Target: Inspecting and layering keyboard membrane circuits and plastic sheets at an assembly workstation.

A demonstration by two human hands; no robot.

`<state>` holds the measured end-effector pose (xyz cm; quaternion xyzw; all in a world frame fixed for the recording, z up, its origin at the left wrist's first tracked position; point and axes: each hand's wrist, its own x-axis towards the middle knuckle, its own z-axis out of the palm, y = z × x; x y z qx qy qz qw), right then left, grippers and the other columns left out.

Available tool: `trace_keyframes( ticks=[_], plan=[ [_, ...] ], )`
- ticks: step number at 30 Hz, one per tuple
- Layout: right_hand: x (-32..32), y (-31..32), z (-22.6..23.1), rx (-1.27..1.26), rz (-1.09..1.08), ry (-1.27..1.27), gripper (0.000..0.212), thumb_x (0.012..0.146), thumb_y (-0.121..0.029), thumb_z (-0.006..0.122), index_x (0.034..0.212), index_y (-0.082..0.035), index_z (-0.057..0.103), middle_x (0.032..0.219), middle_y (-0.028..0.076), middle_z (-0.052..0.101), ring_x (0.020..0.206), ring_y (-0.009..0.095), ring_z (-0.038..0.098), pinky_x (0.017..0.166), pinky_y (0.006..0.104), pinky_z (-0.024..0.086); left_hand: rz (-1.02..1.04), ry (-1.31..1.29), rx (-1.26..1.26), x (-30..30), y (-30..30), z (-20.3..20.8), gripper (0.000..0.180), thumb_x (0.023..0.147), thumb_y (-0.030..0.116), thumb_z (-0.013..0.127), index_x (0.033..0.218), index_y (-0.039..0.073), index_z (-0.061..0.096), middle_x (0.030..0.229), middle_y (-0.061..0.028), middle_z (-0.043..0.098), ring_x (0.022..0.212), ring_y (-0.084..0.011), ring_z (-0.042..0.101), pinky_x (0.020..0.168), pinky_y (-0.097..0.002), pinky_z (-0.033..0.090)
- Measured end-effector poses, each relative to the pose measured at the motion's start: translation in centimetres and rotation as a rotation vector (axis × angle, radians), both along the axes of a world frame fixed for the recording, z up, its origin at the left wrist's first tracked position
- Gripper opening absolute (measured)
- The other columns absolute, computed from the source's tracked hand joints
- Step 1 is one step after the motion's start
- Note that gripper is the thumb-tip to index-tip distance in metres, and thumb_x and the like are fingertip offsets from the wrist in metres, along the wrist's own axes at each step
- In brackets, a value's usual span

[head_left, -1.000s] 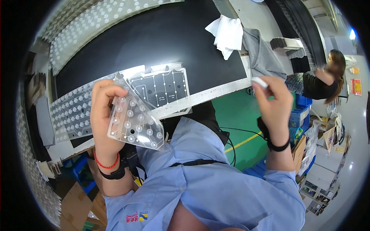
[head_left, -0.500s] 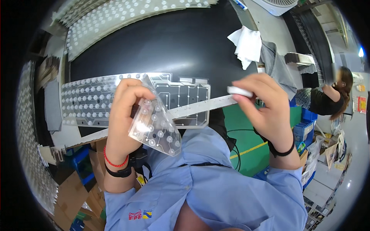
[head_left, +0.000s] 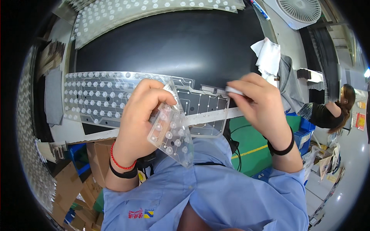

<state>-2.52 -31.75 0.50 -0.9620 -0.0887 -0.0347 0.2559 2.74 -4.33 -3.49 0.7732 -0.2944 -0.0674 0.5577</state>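
Observation:
A clear keyboard membrane sheet [head_left: 104,94], with rows of round domes and printed silver traces, lies along the near edge of the black work surface. My left hand [head_left: 140,119] is closed on a folded-over flap [head_left: 171,133] of the membrane, domes showing on it. Between thumb and fingers, my right hand [head_left: 262,106] pinches a small white piece [head_left: 235,91], eraser-like and slightly blurred. This piece is by the sheet's right end, close to the comb-like connector strips [head_left: 214,90]. Whether it touches them I cannot tell.
Stacked dome sheets [head_left: 115,17] line the back of the black mat [head_left: 165,42]. On the right are a white cloth [head_left: 268,57], a grey cloth [head_left: 289,77], a marker [head_left: 260,9] and a white fan [head_left: 298,11]. Another person [head_left: 329,111] sits farther right.
My left hand and the flap have shifted right in the picture. The right hand, still holding the white piece, is now by the connector strips. The surroundings have shifted as the view moved.

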Motion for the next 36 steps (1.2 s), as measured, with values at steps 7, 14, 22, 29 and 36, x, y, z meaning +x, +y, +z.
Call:
trace_keyframes(
  ticks=[7,14,22,29,36],
  plan=[
    [1.8,2.4,-0.5,-0.004,0.153,-0.032,0.019,0.078,-0.001,0.072,0.097,-0.002,0.07,0.088,0.014,0.061,0.082,0.035,0.065,0.071,0.0428,0.054,0.006,-0.014,0.0,0.1,0.3,0.0,0.021,0.077,-0.002,0.069,0.097,0.004,0.065,0.099,-0.0099,0.055,0.08,-0.0224,0.056,0.069,-0.0304,0.048],
    [3.1,3.8,0.3,0.055,0.236,-0.028,0.015,0.082,-0.002,0.069,0.097,-0.002,0.07,0.087,0.014,0.061,0.081,0.035,0.064,0.07,0.0416,0.053,-0.014,-0.031,0.005,0.2,0.0,0.0,0.021,0.077,0.001,0.071,0.097,0.005,0.065,0.101,-0.0108,0.056,0.084,-0.0253,0.058,0.072,-0.0327,0.049],
    [1.1,0.9,1.0,-0.014,0.095,0.0,0.014,0.081,-0.002,0.071,0.095,-0.002,0.07,0.084,0.014,0.06,0.078,0.034,0.064,0.07,0.0427,0.054,-0.013,-0.024,0.031,0.2,0.2,-0.1,0.025,0.075,0.0,0.07,0.098,0.004,0.065,0.101,-0.0115,0.056,0.084,-0.0269,0.058,0.071,-0.0335,0.048],
    [1.3,1.3,0.5,-0.147,0.113,0.011,0.009,0.083,-0.003,0.066,0.091,-0.001,0.068,0.083,0.015,0.059,0.079,0.036,0.063,0.072,0.0442,0.054,0.007,-0.064,0.05,0.0,0.4,-0.2,0.024,0.075,0.002,0.07,0.098,0.005,0.065,0.101,-0.0116,0.056,0.084,-0.0272,0.058,0.072,-0.0336,0.048],
    [2.8,3.3,0.2,0.005,0.25,-0.007,0.009,0.082,-0.002,0.068,0.091,-0.002,0.067,0.084,0.014,0.06,0.078,0.035,0.063,0.069,0.043,0.052,-0.008,-0.087,0.057,0.1,0.1,-0.4,0.026,0.075,0.002,0.069,0.1,0.005,0.064,0.101,-0.0111,0.056,0.081,-0.0256,0.057,0.071,-0.033,0.047]
  ],
)
